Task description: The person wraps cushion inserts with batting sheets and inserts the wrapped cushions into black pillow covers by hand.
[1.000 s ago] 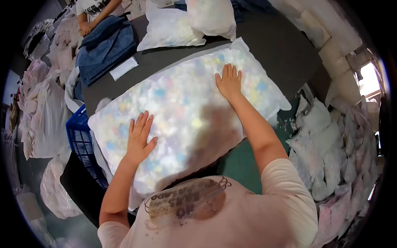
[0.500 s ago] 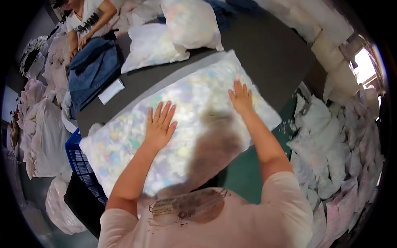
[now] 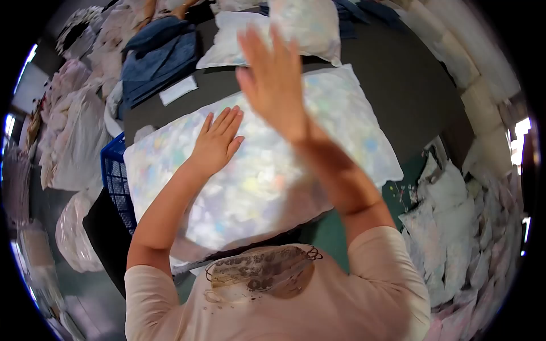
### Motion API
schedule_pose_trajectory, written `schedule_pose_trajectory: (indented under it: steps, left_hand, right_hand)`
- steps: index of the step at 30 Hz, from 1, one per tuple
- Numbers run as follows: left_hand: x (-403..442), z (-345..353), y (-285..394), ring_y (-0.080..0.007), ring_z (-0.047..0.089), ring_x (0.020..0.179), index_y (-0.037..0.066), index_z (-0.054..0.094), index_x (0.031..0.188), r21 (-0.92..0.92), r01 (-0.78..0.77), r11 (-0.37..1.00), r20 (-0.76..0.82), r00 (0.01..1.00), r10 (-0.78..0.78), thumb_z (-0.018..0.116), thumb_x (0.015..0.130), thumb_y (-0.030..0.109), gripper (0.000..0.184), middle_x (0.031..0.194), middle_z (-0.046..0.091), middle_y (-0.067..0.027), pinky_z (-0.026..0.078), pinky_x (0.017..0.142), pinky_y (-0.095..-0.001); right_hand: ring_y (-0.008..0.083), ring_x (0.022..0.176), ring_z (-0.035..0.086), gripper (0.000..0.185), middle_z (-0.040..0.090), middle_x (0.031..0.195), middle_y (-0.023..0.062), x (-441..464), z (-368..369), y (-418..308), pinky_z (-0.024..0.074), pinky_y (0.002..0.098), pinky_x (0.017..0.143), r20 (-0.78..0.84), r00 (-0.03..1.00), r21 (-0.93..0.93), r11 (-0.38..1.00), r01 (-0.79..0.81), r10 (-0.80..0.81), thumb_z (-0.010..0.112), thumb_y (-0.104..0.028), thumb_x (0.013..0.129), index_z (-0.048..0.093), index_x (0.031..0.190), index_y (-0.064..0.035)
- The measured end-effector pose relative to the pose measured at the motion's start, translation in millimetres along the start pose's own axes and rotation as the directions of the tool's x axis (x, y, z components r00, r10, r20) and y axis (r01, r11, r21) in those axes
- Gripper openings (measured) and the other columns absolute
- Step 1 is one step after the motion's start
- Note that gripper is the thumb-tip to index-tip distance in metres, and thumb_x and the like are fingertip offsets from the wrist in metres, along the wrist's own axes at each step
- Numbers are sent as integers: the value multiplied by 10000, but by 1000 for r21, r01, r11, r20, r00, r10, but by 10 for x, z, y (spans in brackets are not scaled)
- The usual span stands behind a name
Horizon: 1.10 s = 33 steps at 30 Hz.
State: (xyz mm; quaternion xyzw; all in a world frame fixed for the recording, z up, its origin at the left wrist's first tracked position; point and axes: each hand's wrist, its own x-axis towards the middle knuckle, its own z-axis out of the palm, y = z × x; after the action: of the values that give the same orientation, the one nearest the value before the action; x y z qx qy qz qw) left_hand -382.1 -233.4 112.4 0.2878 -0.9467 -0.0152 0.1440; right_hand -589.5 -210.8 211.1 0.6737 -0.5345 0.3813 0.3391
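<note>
A large white pillow-like bag with pastel specks showing through lies across the dark table in front of me. My left hand rests flat on its upper left part, fingers spread and holding nothing. Raised nearer the camera, my right hand is blurred by motion, its fingers stretched out and nothing in them. It overlaps the bag's far edge and the smaller bags behind it in the view.
Two smaller stuffed bags sit at the table's far side. Folded blue denim and a white packet lie at the left. A blue basket stands below. Another person's arms show at the top. Filled bags are heaped right.
My right hand has lifted off the bag and swung inward. My left hand has slid up and inward along the bag since the earliest frame, staying flat.
</note>
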Motion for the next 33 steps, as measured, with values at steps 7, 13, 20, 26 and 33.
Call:
schedule_pose_trajectory:
  steps: [7,13,20,26,33]
  left_hand:
    - [-1085,-805,-554,-349,425,1347,59,493,1390,108,522,846,-88,853,-515,559,935,402,573,1455,467,-175,260,1129,-560]
    - [-2197,88,-499,-357,227,1469,150,336,1523,136,752,645,-220,658,-720,435,995,386,587,1590,275,-134,105,1126,-658]
    - [-2074,-161,-608,-361,311,1424,98,426,1458,-34,742,669,-254,641,-724,521,955,352,572,1541,358,-149,193,1140,-601]
    - [-3318,-728,-441,-418,595,1087,9,548,1269,-435,827,355,-85,355,-931,655,882,391,554,1204,601,-263,478,884,-443]
    - [-3861,-73,-334,-390,634,738,8,559,1095,-714,700,34,194,244,-950,595,938,502,519,802,644,-237,470,661,-466]
  right_hand:
    - [322,1414,338,553,435,1492,113,-984,900,-39,226,530,1159,748,664,88,987,-134,24,471,-340,981,410,1456,-64]
    - [335,1418,334,597,317,1564,139,-450,607,-411,216,536,1162,364,932,225,970,-93,6,462,-390,990,378,1482,-63]
    - [335,1317,470,514,517,1417,148,-809,914,-427,313,539,1106,756,654,75,996,-57,-19,503,-412,971,524,1355,-70]
    - [350,1127,558,358,606,1212,151,-465,676,-1332,447,447,927,598,796,341,928,-146,-95,638,-323,907,610,1134,-48]
    - [371,629,606,424,616,647,168,-612,1313,-1415,462,470,586,737,658,122,988,94,-153,527,-439,959,673,760,-94]
